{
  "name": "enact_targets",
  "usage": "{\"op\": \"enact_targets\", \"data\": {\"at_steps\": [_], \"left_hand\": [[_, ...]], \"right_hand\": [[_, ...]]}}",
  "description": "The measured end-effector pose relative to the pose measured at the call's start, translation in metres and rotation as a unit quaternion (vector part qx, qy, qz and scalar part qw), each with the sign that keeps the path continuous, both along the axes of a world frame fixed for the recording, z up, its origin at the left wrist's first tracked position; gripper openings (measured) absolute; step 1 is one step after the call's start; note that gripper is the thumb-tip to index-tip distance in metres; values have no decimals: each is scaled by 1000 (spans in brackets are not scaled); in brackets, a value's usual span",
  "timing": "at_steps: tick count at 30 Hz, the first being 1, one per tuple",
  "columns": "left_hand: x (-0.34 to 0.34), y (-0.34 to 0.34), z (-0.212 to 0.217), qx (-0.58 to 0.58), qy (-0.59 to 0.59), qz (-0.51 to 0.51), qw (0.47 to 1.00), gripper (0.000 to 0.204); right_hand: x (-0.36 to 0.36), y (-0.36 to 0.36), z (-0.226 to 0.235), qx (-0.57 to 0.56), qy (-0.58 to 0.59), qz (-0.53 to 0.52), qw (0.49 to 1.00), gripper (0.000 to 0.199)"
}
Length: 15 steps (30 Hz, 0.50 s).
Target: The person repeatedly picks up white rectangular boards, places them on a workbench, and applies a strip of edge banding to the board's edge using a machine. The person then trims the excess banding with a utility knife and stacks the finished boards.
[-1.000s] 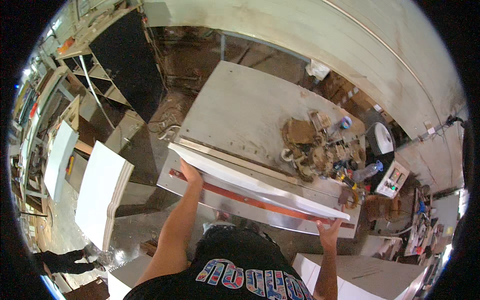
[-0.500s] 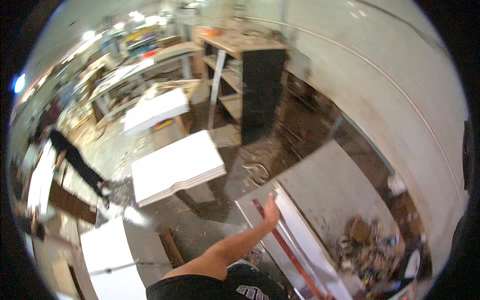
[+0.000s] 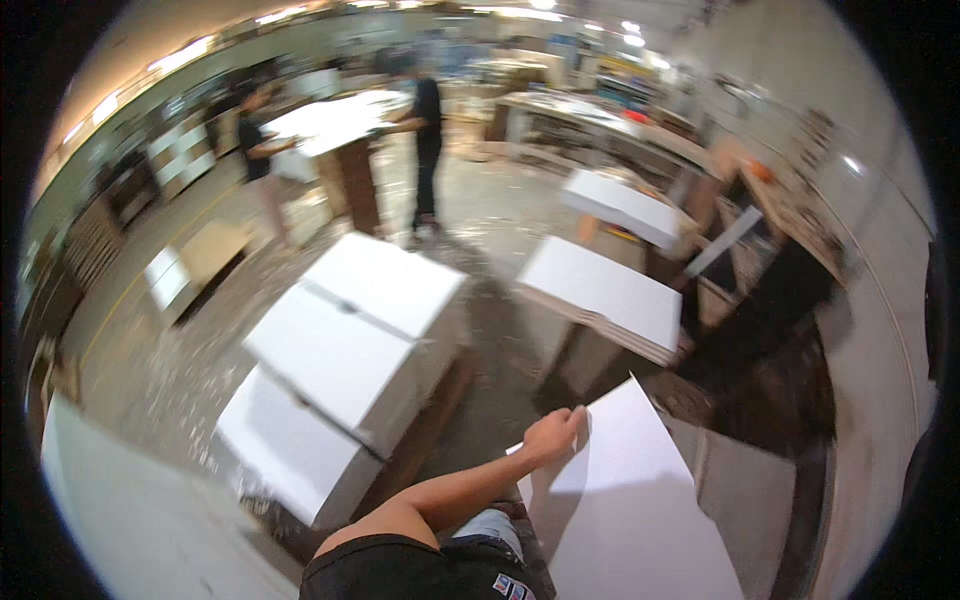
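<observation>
My left hand [image 3: 556, 437] is closed around the edge of a white panel [image 3: 640, 490], its fingers curled over the side nearest my body. The panel slants from in front of me down to the lower edge of the picture, and a shadow falls across its left part. My right hand is out of the picture. Beyond the panel stands a stack of white boards [image 3: 605, 290] with a notched front edge. On my left lies a larger block of white boards [image 3: 340, 335] in several sections, with dark gaps between them.
Two people, one in black [image 3: 428, 150] and another [image 3: 258, 135], stand at a white-topped table [image 3: 350, 115]. A dark shelf unit [image 3: 765, 285] stands along the right wall, a workbench [image 3: 580, 115] behind. A grey board [image 3: 745, 480] lies beside my panel.
The view has swung left. My left hand, earlier beside a reddish-brown strip on the boards at my right, now grips a white panel. The strip no longer shows.
</observation>
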State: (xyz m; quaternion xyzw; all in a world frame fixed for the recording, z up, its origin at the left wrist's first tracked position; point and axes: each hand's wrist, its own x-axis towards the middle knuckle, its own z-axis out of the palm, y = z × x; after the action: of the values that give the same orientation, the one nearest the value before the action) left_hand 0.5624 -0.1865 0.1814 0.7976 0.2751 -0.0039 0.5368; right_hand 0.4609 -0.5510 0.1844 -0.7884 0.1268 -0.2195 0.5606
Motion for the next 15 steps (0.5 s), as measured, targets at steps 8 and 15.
{"op": "enact_targets", "data": {"at_steps": [8, 15], "left_hand": [[-289, 126, -25, 60, 94, 242, 964, 71], [-488, 204, -93, -8, 122, 494, 861, 81]], "right_hand": [[-52, 113, 54, 0, 14, 266, 964, 51], [-105, 223, 97, 3, 58, 438, 897, 53]]}}
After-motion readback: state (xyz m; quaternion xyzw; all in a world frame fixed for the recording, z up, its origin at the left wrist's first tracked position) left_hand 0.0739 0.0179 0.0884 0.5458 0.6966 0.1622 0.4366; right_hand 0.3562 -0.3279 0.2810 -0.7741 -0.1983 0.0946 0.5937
